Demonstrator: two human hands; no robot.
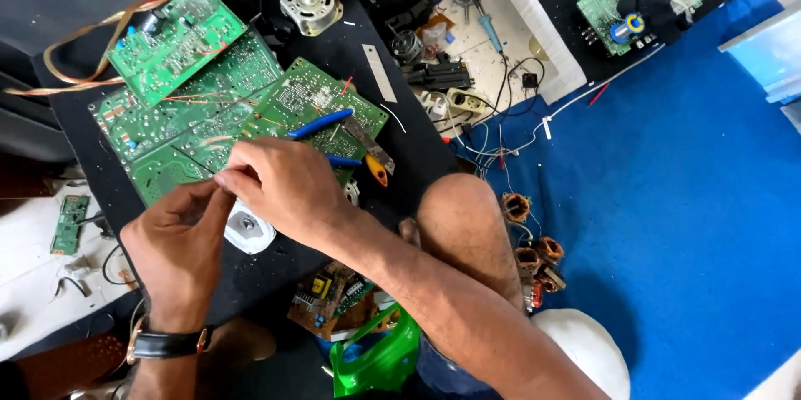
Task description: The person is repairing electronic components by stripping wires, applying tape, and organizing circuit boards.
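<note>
My left hand (177, 243) and my right hand (284, 187) meet over a dark mat, fingertips pinched together at about the same spot; what they pinch is too small to see. Just beneath them lies a round white part (249, 231) with a metal centre. A black-strapped watch is on my left wrist. Behind the hands lie several green circuit boards (200, 91). Blue-handled pliers (321, 123) and a yellow-tipped tool (375, 168) rest on the boards beside my right hand.
A small motor (311, 4) sits at the back. A white tray (492, 41) holds loose parts, wires and a screwdriver. Copper coils (534, 254) lie on the blue floor (667, 200). A green plastic piece (375, 358) and a brown board (329, 296) are near my knee (459, 216).
</note>
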